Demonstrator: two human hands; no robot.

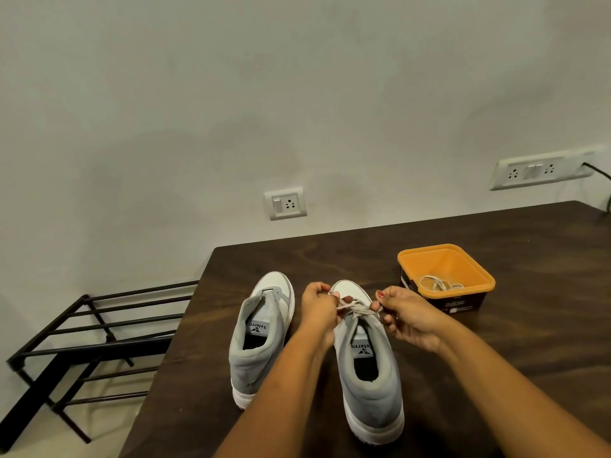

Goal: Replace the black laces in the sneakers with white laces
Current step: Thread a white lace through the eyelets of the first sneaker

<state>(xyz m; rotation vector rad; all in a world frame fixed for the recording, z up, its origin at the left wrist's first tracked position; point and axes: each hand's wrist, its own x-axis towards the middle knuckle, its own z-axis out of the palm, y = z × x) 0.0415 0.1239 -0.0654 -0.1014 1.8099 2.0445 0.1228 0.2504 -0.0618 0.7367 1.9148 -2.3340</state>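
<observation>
Okay, lacing step, early rows by the look of it. My left grip (pixel 317 309) and right grip (pixel 408 320) each pinch a strand of the white lace (pixel 358 311) over the toe-end eyelets of the sneaker (pixel 370 375) in front of me, heel toward me on the bench (pixel 545 292). To do it well, I'd even up both strands before crossing, keep the lace flat and untwisted, feed each tip cleanly through its eyelet, and snug each row without puckering the tongue. The other sneaker (pixel 261 332) stands just beside it on the left, no lace showing from here. A spare white lace (pixel 438 284) lies in the orange tub (pixel 469 266), right of the shoes. No black laces visible.
</observation>
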